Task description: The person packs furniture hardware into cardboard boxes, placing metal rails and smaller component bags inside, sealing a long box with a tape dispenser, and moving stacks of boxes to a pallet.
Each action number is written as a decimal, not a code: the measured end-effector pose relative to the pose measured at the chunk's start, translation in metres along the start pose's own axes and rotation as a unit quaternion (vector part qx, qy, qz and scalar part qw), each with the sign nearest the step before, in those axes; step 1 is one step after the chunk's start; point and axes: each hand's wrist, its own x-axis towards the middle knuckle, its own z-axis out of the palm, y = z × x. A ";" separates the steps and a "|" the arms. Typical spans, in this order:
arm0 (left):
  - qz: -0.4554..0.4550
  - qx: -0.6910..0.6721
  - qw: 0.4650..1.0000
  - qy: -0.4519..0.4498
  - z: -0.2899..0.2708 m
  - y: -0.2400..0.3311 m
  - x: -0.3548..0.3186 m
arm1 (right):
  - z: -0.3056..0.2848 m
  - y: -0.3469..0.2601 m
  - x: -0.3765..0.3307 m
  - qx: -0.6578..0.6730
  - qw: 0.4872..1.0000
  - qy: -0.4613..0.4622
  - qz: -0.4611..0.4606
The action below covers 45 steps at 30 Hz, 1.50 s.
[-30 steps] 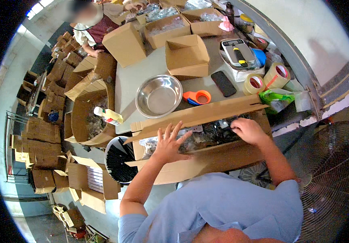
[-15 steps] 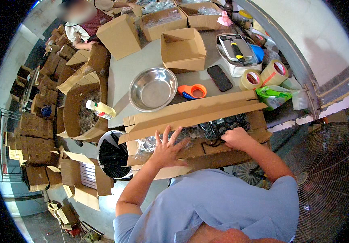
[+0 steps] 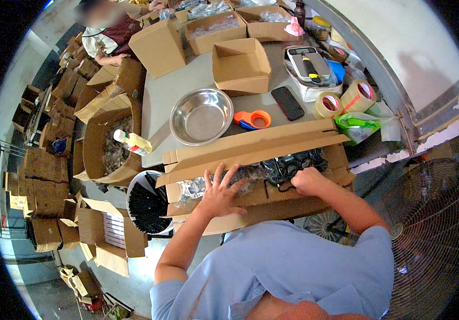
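A long cardboard box (image 3: pixel 272 210) lies in front of me with its flaps up. Inside its left part are clear plastic bags of shiny metal parts (image 3: pixel 192 188). Black plastic-wrapped parts (image 3: pixel 288 167) fill more of it to the right. My left hand (image 3: pixel 221 191) rests with fingers spread over the clear bags and the near side of the box. My right hand (image 3: pixel 310 182) is closed at the near edge of the black parts; what its fingers grip, if anything, is hidden. A thin black strip (image 3: pixel 266 190) hangs over the box's near inner side.
Beyond the box stand a steel bowl (image 3: pixel 201 117), an orange tape dispenser (image 3: pixel 252 120), a phone (image 3: pixel 288 103) and tape rolls (image 3: pixel 358 96). A bucket of black rods (image 3: pixel 148 205) is at left, a fan (image 3: pixel 426 234) at right. A co-worker (image 3: pixel 115 34) stands at far left.
Both hands stay almost where they were, with only slight shifts. The view has moved a little. The co-worker's upper body has shifted slightly.
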 end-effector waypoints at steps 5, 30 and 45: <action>-0.017 -0.018 1.000 0.002 0.000 -0.005 0.002 | -0.044 -0.001 -0.006 0.005 1.000 -0.023 -0.013; -0.031 -0.047 0.998 -0.021 -0.005 -0.003 0.000 | -0.047 -0.051 0.033 -0.002 0.997 -0.081 -0.013; -0.020 -0.068 0.997 0.009 -0.009 -0.012 0.005 | -0.088 -0.004 -0.006 0.102 0.979 0.174 0.015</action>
